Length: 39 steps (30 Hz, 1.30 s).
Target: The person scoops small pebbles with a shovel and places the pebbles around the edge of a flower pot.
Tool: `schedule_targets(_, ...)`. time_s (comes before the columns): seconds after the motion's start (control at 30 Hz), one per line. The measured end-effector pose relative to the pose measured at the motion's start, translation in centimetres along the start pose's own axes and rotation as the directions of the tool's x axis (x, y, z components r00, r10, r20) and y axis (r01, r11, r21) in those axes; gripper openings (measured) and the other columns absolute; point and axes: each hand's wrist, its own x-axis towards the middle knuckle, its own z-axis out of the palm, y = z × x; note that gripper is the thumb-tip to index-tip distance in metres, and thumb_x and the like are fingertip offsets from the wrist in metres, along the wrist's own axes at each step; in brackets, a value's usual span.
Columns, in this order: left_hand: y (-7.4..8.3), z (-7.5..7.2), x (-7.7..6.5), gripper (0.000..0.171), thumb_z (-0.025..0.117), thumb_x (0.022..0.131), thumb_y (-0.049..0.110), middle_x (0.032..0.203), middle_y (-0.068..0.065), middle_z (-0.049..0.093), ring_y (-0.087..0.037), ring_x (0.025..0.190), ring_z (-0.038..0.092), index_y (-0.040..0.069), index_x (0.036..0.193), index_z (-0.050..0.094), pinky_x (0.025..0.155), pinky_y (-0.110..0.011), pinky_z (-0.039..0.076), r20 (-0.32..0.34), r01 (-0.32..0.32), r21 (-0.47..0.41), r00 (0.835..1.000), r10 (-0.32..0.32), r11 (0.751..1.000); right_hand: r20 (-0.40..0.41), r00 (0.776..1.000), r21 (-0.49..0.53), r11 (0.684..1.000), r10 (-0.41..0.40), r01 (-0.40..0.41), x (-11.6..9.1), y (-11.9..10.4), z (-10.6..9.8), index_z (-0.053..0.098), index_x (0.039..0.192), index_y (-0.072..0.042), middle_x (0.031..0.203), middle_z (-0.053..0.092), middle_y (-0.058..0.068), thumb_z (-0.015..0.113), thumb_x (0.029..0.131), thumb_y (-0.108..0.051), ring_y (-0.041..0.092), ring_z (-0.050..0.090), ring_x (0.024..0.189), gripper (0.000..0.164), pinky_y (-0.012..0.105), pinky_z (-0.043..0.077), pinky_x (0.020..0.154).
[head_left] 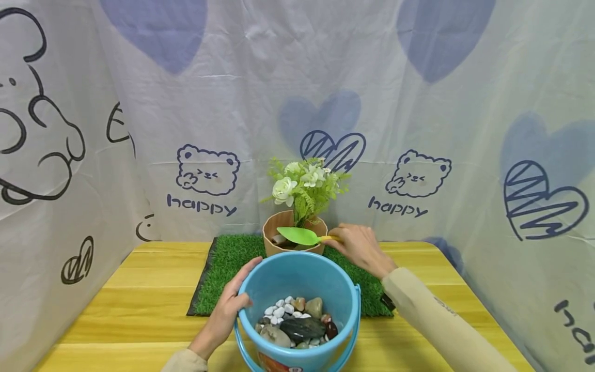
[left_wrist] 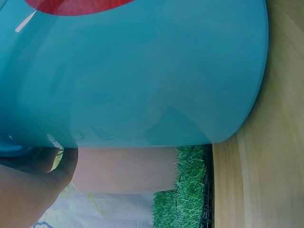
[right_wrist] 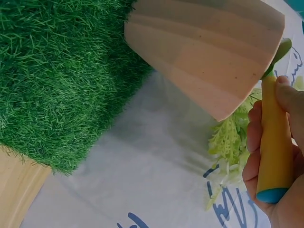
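My right hand [head_left: 355, 247] grips the yellow handle of a small toy shovel [head_left: 297, 235]; its green blade lies over the mouth of a tan flowerpot [head_left: 274, 219]. In the right wrist view, fingers and thumb wrap the yellow handle [right_wrist: 274, 142], which ends in a blue cap. White flowers with green leaves [head_left: 309, 183] stand in the pot. My left hand [head_left: 228, 305] holds the left rim of a blue bucket [head_left: 297, 263], thumb over the edge. Inside the bucket lie white pebbles [head_left: 279, 311] and larger stones [head_left: 302, 328]. What the blade carries cannot be made out.
The pot stands on an artificial grass mat [head_left: 232, 263] spread over a wooden table [head_left: 153, 289]. Directly in front of the pot stands the bucket, its handle [head_left: 348, 351] hanging down. A printed white curtain [head_left: 223, 103] encloses the back and sides.
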Motion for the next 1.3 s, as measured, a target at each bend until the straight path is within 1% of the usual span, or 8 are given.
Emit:
schedule_targets(0.23, 0.0, 0.0, 0.0, 0.081, 0.040, 0.075, 0.004, 0.154, -0.019, 0.035, -0.046, 0.132, 0.044, 0.020, 0.154, 0.030, 0.096, -0.049, 0.048, 0.001, 0.001, 0.002, 1.000, -0.001, 1.000, -0.014, 1.000, 0.026, 1.000, -0.004, 0.004, -0.2, -0.7, -0.9, 0.076, 0.090, -0.019, 0.068, 0.059, -0.010, 0.061, 0.094, -0.039, 0.002, 0.044, 0.053, 0.025, 0.020, 0.033, 0.044)
schedule_targets(0.4, 0.0, 0.0, 0.0, 0.081, 0.040, 0.075, 0.004, 0.154, -0.019, 0.035, -0.046, 0.132, 0.044, 0.020, 0.153, 0.031, 0.097, -0.050, 0.048, -0.005, 0.008, 0.003, 1.000, -0.008, 1.000, -0.015, 1.000, 0.050, 0.999, -0.010, 0.010, -0.6, -1.5, -1.7, 0.075, 0.088, -0.021, 0.069, 0.060, -0.011, 0.062, 0.094, -0.038, 0.001, 0.047, 0.055, 0.023, 0.021, 0.037, 0.047)
schedule_targets(0.53, 0.1, 0.0, 0.0, 0.081, 0.041, 0.074, 0.004, 0.154, -0.018, 0.036, -0.045, 0.131, 0.045, 0.021, 0.153, 0.031, 0.096, -0.049, 0.048, -0.015, 0.025, 0.002, 1.000, -0.025, 1.000, -0.019, 0.999, 0.060, 0.997, -0.044, 0.045, -1.2, -2.5, -2.2, 0.075, 0.087, -0.021, 0.069, 0.061, -0.011, 0.063, 0.093, -0.036, 0.001, 0.050, 0.056, 0.021, 0.020, 0.039, 0.049)
schedule_targets(0.67, 0.1, 0.0, -0.1, 0.081, 0.040, 0.075, 0.004, 0.154, -0.018, 0.036, -0.045, 0.131, 0.045, 0.021, 0.153, 0.031, 0.096, -0.049, 0.048, -0.017, 0.028, -0.001, 0.999, -0.028, 1.000, -0.061, 0.996, 0.070, 0.995, -0.069, 0.073, -1.8, -3.4, -2.5, 0.076, 0.090, -0.023, 0.072, 0.064, -0.011, 0.062, 0.093, -0.036, 0.002, 0.054, 0.058, 0.019, 0.018, 0.039, 0.050)
schedule_targets(0.77, 0.2, 0.0, 0.0, 0.081, 0.040, 0.075, 0.004, 0.155, -0.018, 0.035, -0.045, 0.132, 0.044, 0.021, 0.153, 0.031, 0.096, -0.050, 0.048, -0.013, 0.027, -0.001, 1.000, -0.027, 1.000, -0.084, 0.993, 0.077, 0.994, -0.078, 0.084, -2.2, -3.8, -2.6, 0.075, 0.091, -0.023, 0.073, 0.064, -0.011, 0.064, 0.092, -0.036, 0.001, 0.053, 0.058, 0.018, 0.018, 0.039, 0.051)
schedule_targets(0.87, 0.2, 0.0, 0.0, 0.081, 0.040, 0.075, 0.004, 0.155, -0.018, 0.035, -0.046, 0.133, 0.043, 0.021, 0.153, 0.030, 0.096, -0.050, 0.048, -0.010, 0.030, 0.000, 0.999, -0.030, 1.000, -0.082, 0.993, 0.074, 0.994, -0.080, 0.086, -2.7, -4.0, -2.6, 0.075, 0.090, -0.023, 0.071, 0.062, -0.012, 0.066, 0.089, -0.039, -0.001, 0.048, 0.056, 0.018, 0.017, 0.036, 0.050)
schedule_targets(1.03, 0.1, 0.1, 0.0, 0.080, 0.040, 0.075, 0.005, 0.155, -0.017, 0.034, -0.046, 0.134, 0.042, 0.021, 0.153, 0.031, 0.097, -0.051, 0.047, -0.011, 0.030, 0.009, 0.999, -0.030, 0.999, -0.104, 0.992, 0.089, 0.993, -0.066, 0.076, -3.6, -4.2, -2.8, 0.076, 0.092, -0.022, 0.072, 0.062, -0.012, 0.071, 0.084, -0.041, -0.002, 0.043, 0.055, 0.021, 0.016, 0.033, 0.050)
schedule_targets(1.3, 0.2, 0.0, 0.0, 0.080, 0.041, 0.076, 0.005, 0.156, -0.017, 0.034, -0.046, 0.134, 0.042, 0.022, 0.153, 0.031, 0.096, -0.052, 0.048, -0.010, 0.025, 0.014, 1.000, -0.025, 1.000, -0.159, 0.983, 0.125, 0.986, -0.087, 0.108, -5.1, -4.1, -3.3, 0.077, 0.093, -0.018, 0.076, 0.069, -0.008, 0.075, 0.082, -0.037, -0.005, 0.046, 0.056, 0.022, 0.013, 0.035, 0.051)
